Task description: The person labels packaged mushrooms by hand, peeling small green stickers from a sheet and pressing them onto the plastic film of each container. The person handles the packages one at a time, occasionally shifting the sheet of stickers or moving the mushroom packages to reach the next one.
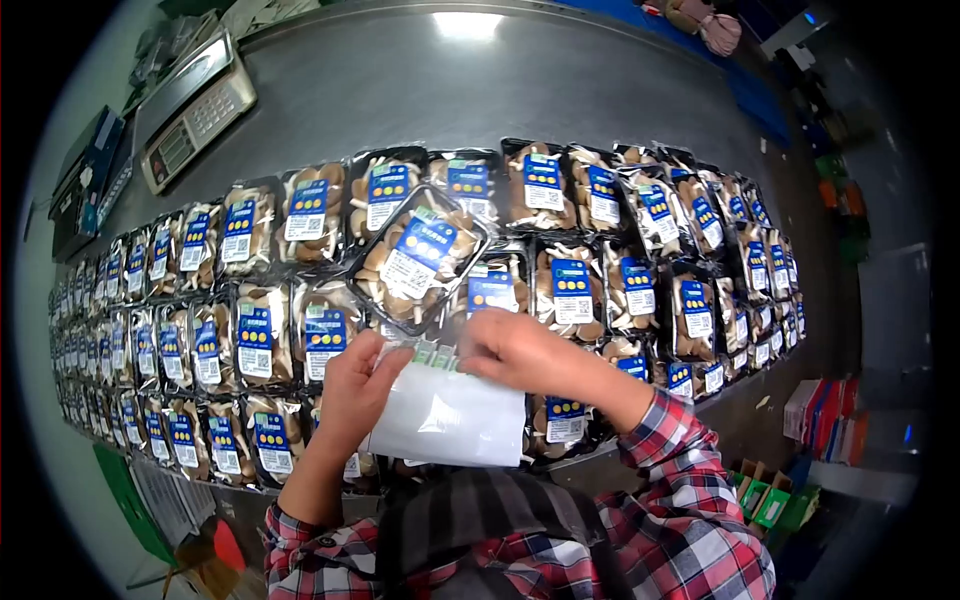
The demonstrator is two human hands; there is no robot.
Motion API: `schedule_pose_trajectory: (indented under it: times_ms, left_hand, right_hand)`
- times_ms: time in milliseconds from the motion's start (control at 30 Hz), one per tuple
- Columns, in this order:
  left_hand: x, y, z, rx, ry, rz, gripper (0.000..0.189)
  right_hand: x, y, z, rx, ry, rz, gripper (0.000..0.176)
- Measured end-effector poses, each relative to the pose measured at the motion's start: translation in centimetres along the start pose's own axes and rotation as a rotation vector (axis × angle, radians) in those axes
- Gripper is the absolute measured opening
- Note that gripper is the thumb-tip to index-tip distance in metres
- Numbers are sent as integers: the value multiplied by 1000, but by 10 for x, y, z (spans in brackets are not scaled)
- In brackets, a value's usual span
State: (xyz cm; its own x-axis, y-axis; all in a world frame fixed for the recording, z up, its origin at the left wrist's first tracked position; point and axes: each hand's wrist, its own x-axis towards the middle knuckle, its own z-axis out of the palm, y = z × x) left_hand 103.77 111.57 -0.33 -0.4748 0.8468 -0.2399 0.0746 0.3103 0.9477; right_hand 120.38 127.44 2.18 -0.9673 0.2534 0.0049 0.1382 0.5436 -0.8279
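Observation:
A white sheet of labels (447,418) with a row of small green stickers (436,357) along its far edge is held in front of my body. My left hand (358,385) grips its left side, thumb on top. My right hand (515,350) is closed at the far right corner of the sheet, fingers curled beside the green stickers; whether a loose sticker is between the fingertips is hidden. Just beyond the hands, a black tray of mushrooms (420,258) under clear film, with a blue and white label, lies tilted on top of other packs.
Rows of similar mushroom packs (255,335) cover the near part of the dark metal table (480,85), some stacked at right. A weighing scale (195,115) stands at the far left. Green boxes (770,505) sit below the table's right side.

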Motion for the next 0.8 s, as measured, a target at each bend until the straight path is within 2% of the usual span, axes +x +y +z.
schedule_pose_trajectory:
  times_ms: [33, 67, 133, 200, 267, 333, 400, 467, 533, 567, 667, 700, 733, 800]
  left_hand:
    - [2, -4, 4, 43, 20, 3, 17]
    - [2, 2, 6, -52, 6, -65, 16]
    - [0, 3, 8, -114, 4, -95, 13]
    - [-5, -10, 7, -231, 16, -124, 11]
    - [-11, -7, 1, -271, -26, -113, 10]
    - [-15, -14, -3, -283, -39, -99, 11]
    - [-19, -6, -4, -289, -26, -104, 12]
    - [-23, -3, -8, -315, -19, -102, 14]
    - [-26, -9, -15, -274, 12, -71, 17]
    - [-26, -14, -18, -286, 29, -49, 18]
    - [-27, -19, -37, -193, 63, 4, 17]
    - [-28, -17, -48, -202, 80, -53, 14]
    - [-26, -21, -57, -181, 108, 0, 13]
    - [-27, -15, -68, -199, 142, -21, 13]
  right_hand:
    - [-5, -1, 5, -45, 70, -37, 10]
    - [-10, -2, 11, -72, 144, -29, 8]
    - [-22, 8, 12, -61, 290, 121, 6]
    - [-30, 57, 4, 214, 559, 549, 8]
    - [-44, 135, -13, -94, 672, 642, 16]
    - [-41, 141, -24, -118, 756, 697, 23]
    - [-33, 143, -26, -237, 721, 777, 27]
    - [-28, 147, -24, -548, 600, 839, 33]
    - [-30, 125, -32, -572, 586, 960, 40]
    - [-36, 126, -35, -548, 576, 971, 43]
    - [-74, 111, -23, -294, 664, 787, 36]
    - [-91, 110, -11, -258, 643, 716, 34]
    - [-100, 89, 0, -167, 623, 809, 31]
    - [-124, 70, 23, -159, 538, 732, 27]
